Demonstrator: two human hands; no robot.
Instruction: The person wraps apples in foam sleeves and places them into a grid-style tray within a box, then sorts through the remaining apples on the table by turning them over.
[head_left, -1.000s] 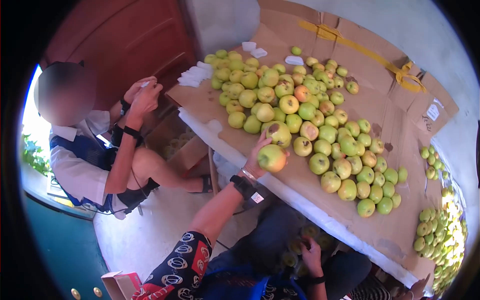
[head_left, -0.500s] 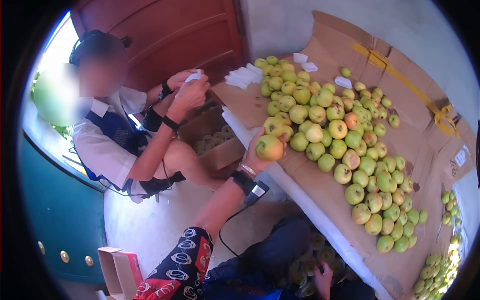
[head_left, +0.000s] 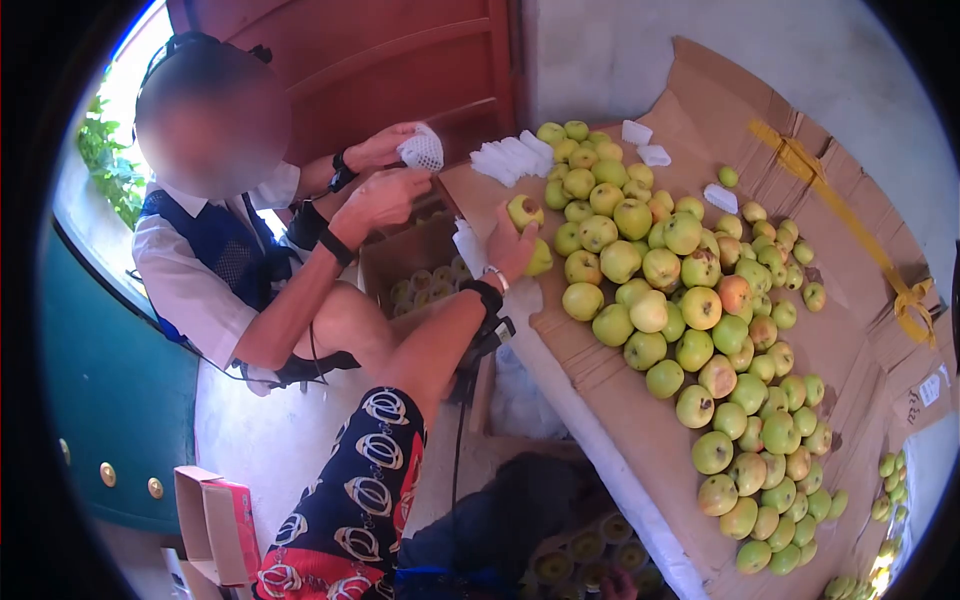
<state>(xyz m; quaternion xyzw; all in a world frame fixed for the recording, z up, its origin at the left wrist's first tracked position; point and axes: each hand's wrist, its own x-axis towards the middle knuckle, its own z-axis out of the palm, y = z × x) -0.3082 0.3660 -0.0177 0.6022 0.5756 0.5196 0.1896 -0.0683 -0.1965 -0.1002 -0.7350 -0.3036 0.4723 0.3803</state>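
Observation:
My left hand (head_left: 510, 250) reaches to the near left edge of the apple pile. Its fingers curl around a green apple (head_left: 525, 212) with a brownish stem end, and another green apple (head_left: 538, 260) shows beside the palm. The heap of green and reddish apples (head_left: 660, 268) lies on flattened cardboard (head_left: 850, 300). Low in the view, my right hand (head_left: 618, 582) is dim and mostly cut off by the frame edge, its fingers unclear. It is beside a container of apples (head_left: 585, 545) in shadow.
A seated person (head_left: 215, 240) on the left holds a white foam net (head_left: 422, 148) in both hands. Folded foam nets (head_left: 508, 158) lie at the cardboard's corner. Below them is a carton (head_left: 385, 262) with apples. An open red-sided box (head_left: 215, 525) stands on the floor.
My left hand has turned over, its palm now facing the pile. The other person's foam net is spread wider. My view has shifted, and my right hand shows less at the bottom.

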